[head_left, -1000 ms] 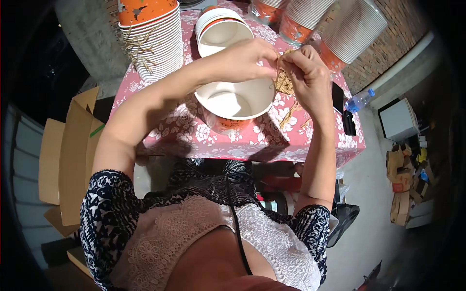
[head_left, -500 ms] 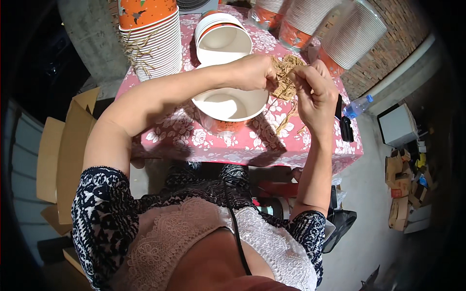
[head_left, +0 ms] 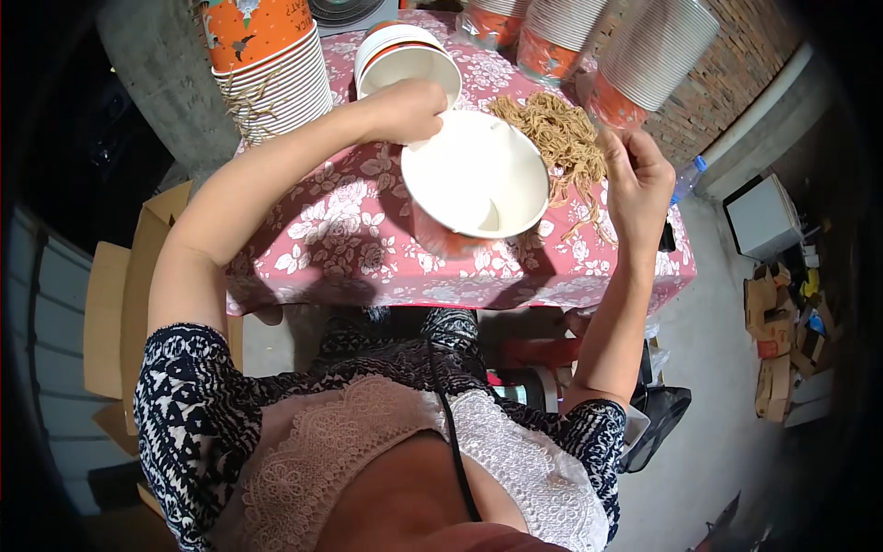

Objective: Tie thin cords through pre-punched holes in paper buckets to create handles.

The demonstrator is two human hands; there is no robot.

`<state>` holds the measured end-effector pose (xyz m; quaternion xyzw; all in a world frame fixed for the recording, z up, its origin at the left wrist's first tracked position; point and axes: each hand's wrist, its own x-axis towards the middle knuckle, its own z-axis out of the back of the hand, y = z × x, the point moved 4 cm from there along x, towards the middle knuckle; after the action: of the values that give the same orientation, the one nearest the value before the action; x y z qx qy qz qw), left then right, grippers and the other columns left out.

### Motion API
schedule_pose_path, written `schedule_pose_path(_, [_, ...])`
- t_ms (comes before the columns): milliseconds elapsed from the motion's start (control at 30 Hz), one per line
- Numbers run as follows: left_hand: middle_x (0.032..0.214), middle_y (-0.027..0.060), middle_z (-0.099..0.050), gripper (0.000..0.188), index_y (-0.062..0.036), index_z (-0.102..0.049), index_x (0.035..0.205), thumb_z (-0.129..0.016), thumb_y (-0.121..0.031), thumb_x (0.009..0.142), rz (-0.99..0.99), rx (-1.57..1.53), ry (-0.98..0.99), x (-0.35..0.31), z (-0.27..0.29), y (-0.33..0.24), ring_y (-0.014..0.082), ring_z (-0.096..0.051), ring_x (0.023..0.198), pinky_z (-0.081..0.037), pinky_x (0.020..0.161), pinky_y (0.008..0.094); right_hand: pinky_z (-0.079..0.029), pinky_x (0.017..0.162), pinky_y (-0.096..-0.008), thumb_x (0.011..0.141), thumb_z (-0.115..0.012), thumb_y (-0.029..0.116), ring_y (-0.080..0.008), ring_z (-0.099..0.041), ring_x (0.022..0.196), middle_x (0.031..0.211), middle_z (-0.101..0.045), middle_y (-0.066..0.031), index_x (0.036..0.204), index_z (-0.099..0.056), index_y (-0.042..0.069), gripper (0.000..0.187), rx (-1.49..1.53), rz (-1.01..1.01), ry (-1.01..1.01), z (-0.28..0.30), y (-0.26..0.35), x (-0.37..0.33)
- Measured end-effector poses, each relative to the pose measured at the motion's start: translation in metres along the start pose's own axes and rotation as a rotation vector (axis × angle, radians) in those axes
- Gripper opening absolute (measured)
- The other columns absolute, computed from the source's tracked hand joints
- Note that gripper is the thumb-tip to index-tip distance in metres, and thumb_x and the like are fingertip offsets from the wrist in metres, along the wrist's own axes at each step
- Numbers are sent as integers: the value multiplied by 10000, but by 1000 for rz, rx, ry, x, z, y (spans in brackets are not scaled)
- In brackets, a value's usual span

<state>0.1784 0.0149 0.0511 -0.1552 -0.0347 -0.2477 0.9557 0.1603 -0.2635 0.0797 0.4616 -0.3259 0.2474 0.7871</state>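
A white-lined paper bucket (head_left: 474, 175) with an orange printed outside is tilted above the near part of the table, its mouth facing me. My left hand (head_left: 409, 112) is closed at its upper left rim, the fingertips partly hidden. A tangled heap of tan twine (head_left: 556, 133) lies on the cloth right of the bucket, with loose strands trailing toward me. To the right of the heap, my right hand (head_left: 639, 179) is raised with thumb and fingers pinched; what they hold, if anything, is too small to make out. More nested buckets (head_left: 409, 66) lie on their side behind my left hand.
The table has a pink flowered cloth (head_left: 336, 221). At the back left rises a tall bucket stack (head_left: 276, 87) with twine handles. Plastic-wrapped bucket stacks (head_left: 648, 64) stand at the back right. A plastic bottle (head_left: 685, 179) and a dark object (head_left: 667, 237) are at the right edge.
Both hands have left the twine heap and moved apart. My left hand went left to the bucket, which has shifted right and tilted. My right hand moved right, still pinched.
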Motion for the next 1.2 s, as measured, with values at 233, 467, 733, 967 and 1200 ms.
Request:
schedule_pose_path(233, [767,304,-627,253,91,-663,798,-528,-121,779,321,182,-236,-20,5,27,433,-653,729,-509,686,487,-268,471,-230,928,-677,237,-28,-372,538,599,-492,67,805,-690,-6,272,447,-490,490,-15,17,-46])
schedule_pose_path(467, [873,250,-676,296,27,-700,915,-521,-203,861,393,144,-392,-64,15,30,412,-664,846,-517,767,459,-238,343,-194,1003,-532,235,-53,-329,392,532,-464,-46,847,-531,-9,290,1220,-705,598,-42,33,-102])
schedule_pose_path(733, [926,87,-721,217,8,-668,1102,-579,-132,961,204,-974,-728,-138,-35,-94,51,-547,535,-440,465,198,-258,340,-205,1035,-424,217,-67,-314,423,605,-415,-34,886,-479,22,251,1730,-750,422,-57,33,-118])
schedule_pose_path(967, [691,34,-629,116,13,-646,999,-640,-37,894,288,-1301,-161,-124,-100,-122,57,-521,481,-397,426,207,-250,345,-199,1034,-425,222,-67,-310,419,596,-408,-30,876,-479,32,254,1768,-756,355,-63,43,-124])
schedule_pose_path(1200, [636,32,-609,71,-10,-660,867,-593,-33,875,317,-1054,-172,-136,-102,-103,76,-539,508,-413,470,248,-404,577,-200,951,-589,62,-55,-506,668,954,-646,-56,1163,-600,-11,224,252,-404,4,-45,19,-143])
